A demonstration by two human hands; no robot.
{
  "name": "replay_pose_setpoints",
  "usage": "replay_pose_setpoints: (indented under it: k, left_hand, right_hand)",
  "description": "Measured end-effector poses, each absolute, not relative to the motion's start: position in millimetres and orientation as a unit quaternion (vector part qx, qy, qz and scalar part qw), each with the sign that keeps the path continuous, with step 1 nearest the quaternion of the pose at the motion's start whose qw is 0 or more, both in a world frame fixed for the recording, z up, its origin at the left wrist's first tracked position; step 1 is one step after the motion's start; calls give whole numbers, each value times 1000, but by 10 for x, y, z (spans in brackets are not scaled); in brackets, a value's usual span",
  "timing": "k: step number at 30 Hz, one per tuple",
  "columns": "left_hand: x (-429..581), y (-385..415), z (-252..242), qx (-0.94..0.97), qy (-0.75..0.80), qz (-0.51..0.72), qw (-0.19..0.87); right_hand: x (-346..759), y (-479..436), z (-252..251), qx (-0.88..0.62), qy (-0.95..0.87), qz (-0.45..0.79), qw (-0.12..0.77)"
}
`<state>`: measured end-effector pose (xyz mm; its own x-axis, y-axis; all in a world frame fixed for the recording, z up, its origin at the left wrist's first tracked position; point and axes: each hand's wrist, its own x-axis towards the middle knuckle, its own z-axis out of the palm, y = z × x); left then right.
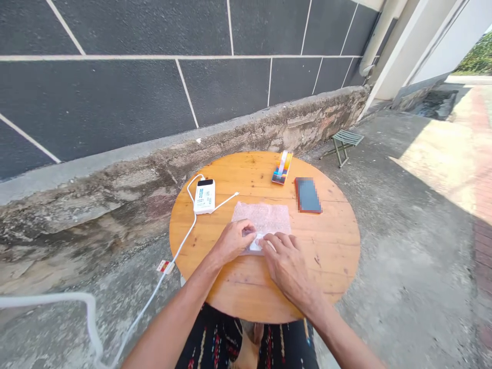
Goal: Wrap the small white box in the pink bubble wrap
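Observation:
A sheet of pinkish bubble wrap (265,215) lies on the round wooden table (326,261) in front of me. On its near part sits a small white item (255,245), partly covered by my fingers, so its kind cannot be made out. From the left, my left hand (236,240) has its thumb and fingers closed at the wrap beside this item. My right hand (282,253) comes in from the other side, fingers bent and closed over the wrap at the item's right edge. Both palms face down, and the fingertips are partly hidden.
A white power bank (205,197) with a white cable (184,241) lies at the left of the table. At the back stands a tape dispenser (282,168); a dark phone with a red edge (308,196) is at right. A folding stool (344,143) stands beyond, near the tiled wall (126,97).

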<state>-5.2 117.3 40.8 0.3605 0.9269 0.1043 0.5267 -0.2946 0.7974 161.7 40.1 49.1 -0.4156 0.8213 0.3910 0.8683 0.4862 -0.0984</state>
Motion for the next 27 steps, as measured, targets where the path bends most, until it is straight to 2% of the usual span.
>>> replay_pose_setpoints:
  k: [5,10,13,20,25,27]
  left_hand:
    - [-68,1220,365,742,480,301,358]
    - [-86,1235,357,743,469,296,375]
    - [-84,1239,375,751,465,290,368]
    - [-99,1210,376,734,484,310,363]
    - [-500,913,299,660,609,358,256]
    - [-664,762,273,623,656,320,282]
  right_hand:
    - [1583,516,475,-514,-842,-71,149]
    - [1590,410,672,-519,-830,-113,170]
    - [1579,374,757,-473,-862,-90,159]
    - [1558,564,531,-454,-884,-67,95]
    - [1615,630,542,-444,-889,-67,91]
    - [1626,654,583,-440,-892,-57,82]
